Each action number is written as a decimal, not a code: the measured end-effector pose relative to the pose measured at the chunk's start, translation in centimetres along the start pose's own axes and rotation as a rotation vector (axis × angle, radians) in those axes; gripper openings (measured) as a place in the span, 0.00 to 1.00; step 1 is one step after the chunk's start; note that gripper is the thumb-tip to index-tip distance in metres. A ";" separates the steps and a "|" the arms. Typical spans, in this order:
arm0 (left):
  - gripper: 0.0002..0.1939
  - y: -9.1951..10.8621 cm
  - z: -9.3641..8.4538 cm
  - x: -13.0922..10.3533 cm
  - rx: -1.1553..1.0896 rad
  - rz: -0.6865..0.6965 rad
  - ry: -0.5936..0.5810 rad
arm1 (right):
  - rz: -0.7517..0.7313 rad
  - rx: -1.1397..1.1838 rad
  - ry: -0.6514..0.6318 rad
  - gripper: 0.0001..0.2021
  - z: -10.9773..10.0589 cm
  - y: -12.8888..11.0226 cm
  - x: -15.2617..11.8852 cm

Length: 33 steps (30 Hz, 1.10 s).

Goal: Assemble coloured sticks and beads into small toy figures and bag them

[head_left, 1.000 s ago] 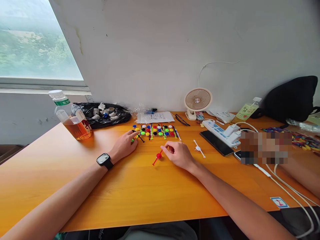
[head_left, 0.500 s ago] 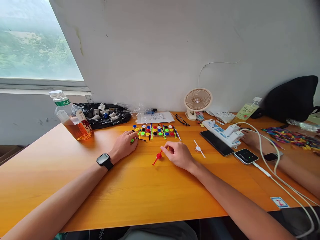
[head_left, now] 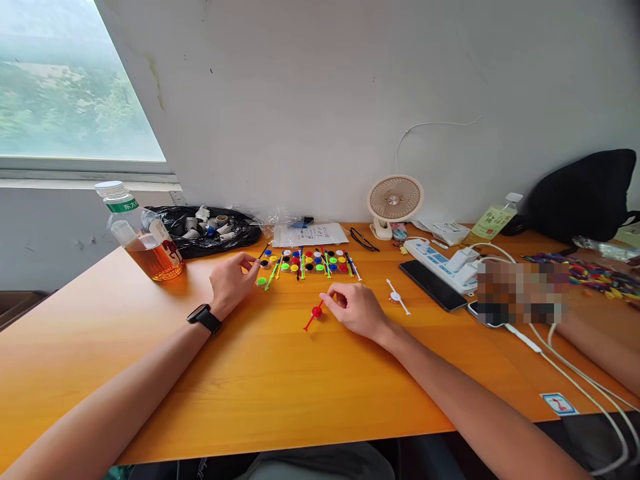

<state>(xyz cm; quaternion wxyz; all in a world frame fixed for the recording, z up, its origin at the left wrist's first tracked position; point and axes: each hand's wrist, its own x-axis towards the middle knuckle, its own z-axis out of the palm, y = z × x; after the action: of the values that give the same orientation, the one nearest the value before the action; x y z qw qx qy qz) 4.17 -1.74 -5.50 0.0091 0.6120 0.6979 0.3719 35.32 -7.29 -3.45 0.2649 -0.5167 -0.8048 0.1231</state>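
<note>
My left hand (head_left: 235, 280) pinches a thin black plastic arrow (head_left: 264, 251) that points up and away, at the left end of the rows of coloured round pieces (head_left: 311, 261). A green round piece (head_left: 261, 283) and a green arrow (head_left: 273, 275) lie just beside its fingers. Nearer the middle, my right hand (head_left: 356, 308) pinches the upper end of a red arrow (head_left: 310, 323), which crosses a red round piece (head_left: 317, 311) on the table. Right of that hand lies a white arrow on a white round piece (head_left: 395, 296).
A tilted bottle of amber drink (head_left: 155, 257) stands left, by a black bag (head_left: 200, 248) of cardboard tubes. A fan (head_left: 395, 200), phone (head_left: 433, 285) and power strip (head_left: 433, 257) are right, with cables (head_left: 575, 373). Another person's arm (head_left: 600, 340) reaches in, its hand blurred.
My left hand has shifted left and lifted the black arrow, which earlier lay lower beside the green round piece. The right hand holds its place. The other person's arm has moved slightly.
</note>
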 end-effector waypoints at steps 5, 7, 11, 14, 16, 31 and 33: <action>0.15 -0.9 0.0 0.7 0.025 -0.077 -0.148 | -0.006 -0.007 -0.009 0.16 0.0 -0.1 0.0; 0.16 -1.0 0.1 0.8 -0.016 -0.066 -0.205 | -0.007 -0.006 -0.011 0.16 0.1 0.0 -0.1; 0.19 -0.8 0.4 0.5 -0.084 0.118 -0.170 | -0.013 -0.005 -0.003 0.16 0.2 0.1 -0.1; 0.18 -0.4 0.7 0.0 -0.063 0.318 -0.172 | -0.020 0.008 -0.010 0.16 0.2 0.2 0.0; 0.19 -0.1 0.8 -0.4 -0.031 0.377 -0.199 | -0.050 0.038 -0.009 0.14 0.1 0.3 -0.1; 0.12 1.0 0.4 -1.4 0.041 0.376 -0.292 | -0.424 0.021 -0.165 0.15 -0.1 -0.4 -0.6; 0.12 1.1 0.3 -1.4 0.063 0.382 -0.284 | -0.388 -0.092 -0.135 0.21 -0.5 -0.1 -0.4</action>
<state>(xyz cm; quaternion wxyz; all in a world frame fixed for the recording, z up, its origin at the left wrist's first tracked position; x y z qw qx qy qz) 5.58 -2.80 -5.79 0.0177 0.7791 0.5724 0.2552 35.65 -7.69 -3.10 0.2054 -0.3541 -0.9099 0.0669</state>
